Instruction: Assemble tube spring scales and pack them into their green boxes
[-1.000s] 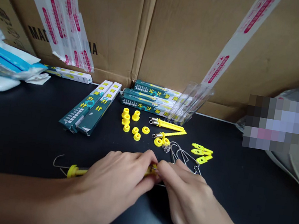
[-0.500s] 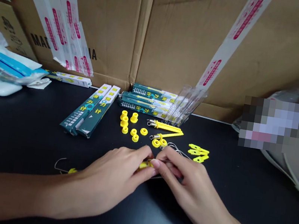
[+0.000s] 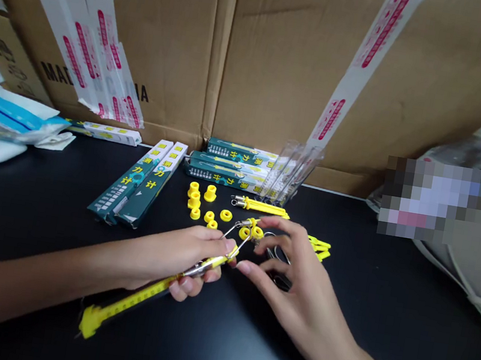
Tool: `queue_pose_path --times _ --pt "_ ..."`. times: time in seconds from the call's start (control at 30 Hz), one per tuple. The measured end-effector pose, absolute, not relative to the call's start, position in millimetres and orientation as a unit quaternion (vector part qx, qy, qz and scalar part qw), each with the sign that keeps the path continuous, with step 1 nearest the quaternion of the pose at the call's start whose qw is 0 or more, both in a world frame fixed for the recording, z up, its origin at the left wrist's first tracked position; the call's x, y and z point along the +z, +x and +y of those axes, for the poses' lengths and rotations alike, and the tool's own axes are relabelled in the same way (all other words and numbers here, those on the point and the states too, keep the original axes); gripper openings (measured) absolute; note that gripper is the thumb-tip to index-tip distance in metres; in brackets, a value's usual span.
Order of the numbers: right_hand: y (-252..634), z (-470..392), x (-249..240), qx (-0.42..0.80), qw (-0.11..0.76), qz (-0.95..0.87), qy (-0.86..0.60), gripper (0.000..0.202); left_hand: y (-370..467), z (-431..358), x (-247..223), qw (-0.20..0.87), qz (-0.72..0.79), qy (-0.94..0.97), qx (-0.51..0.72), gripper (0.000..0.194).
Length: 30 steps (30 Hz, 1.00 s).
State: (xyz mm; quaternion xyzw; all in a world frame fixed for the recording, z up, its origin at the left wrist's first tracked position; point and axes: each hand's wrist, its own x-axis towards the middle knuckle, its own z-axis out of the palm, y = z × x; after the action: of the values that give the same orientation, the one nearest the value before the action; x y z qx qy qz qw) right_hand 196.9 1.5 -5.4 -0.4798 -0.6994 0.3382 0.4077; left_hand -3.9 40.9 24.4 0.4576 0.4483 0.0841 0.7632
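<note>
My left hand [image 3: 192, 251] is closed around a long yellow rod [image 3: 139, 299] with a metal part near its middle. The rod slants down to the left and ends in a wider yellow piece. A bent wire loop [image 3: 240, 242] rises from its upper end. My right hand [image 3: 287, 260] is to the right of the loop, fingers apart, with nothing seen in its grasp. Just behind the fingers lie yellow rings [image 3: 257, 232] and coiled wire hooks, partly hidden. Yellow rods with metal tips [image 3: 263, 207] lie farther back.
Yellow caps [image 3: 194, 199] stand left of the rods. Green-and-white boxes [image 3: 135, 181] and clear tubes [image 3: 291, 173] are behind. Flat yellow pieces [image 3: 320, 246] lie right. Plastic packets [image 3: 9, 113] are at far left, and a cardboard box [image 3: 280, 71] backs the black table.
My left hand has turned, bringing the long yellow rod and its loop into sight. My right hand has drawn away from it and its fingers have spread. The view has shifted slightly.
</note>
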Motion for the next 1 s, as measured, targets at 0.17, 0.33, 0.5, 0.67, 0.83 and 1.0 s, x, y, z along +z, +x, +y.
queue_pose_path --times 0.17,0.33,0.5,0.67,0.83,1.0 --pt "202 5 -2 0.072 0.292 -0.890 -0.341 0.026 -5 49 29 0.803 0.407 0.435 -0.006 0.035" --pt "195 -3 -1 0.100 0.277 -0.876 -0.382 0.011 -4 52 29 0.795 0.415 0.441 -0.030 0.034" --pt "189 -7 4 0.161 0.246 -0.859 -0.420 0.006 0 53 23 0.811 0.407 0.416 -0.063 0.036" --pt "187 -6 8 0.238 0.283 -0.831 -0.415 0.013 2 53 26 0.834 0.393 0.376 -0.095 0.035" --pt "187 -7 7 0.246 0.294 -0.827 -0.412 0.016 1 55 27 0.851 0.376 0.349 -0.114 0.032" --pt "188 -8 5 0.231 0.309 -0.836 -0.391 0.022 -2 55 24 0.865 0.359 0.331 -0.115 0.033"
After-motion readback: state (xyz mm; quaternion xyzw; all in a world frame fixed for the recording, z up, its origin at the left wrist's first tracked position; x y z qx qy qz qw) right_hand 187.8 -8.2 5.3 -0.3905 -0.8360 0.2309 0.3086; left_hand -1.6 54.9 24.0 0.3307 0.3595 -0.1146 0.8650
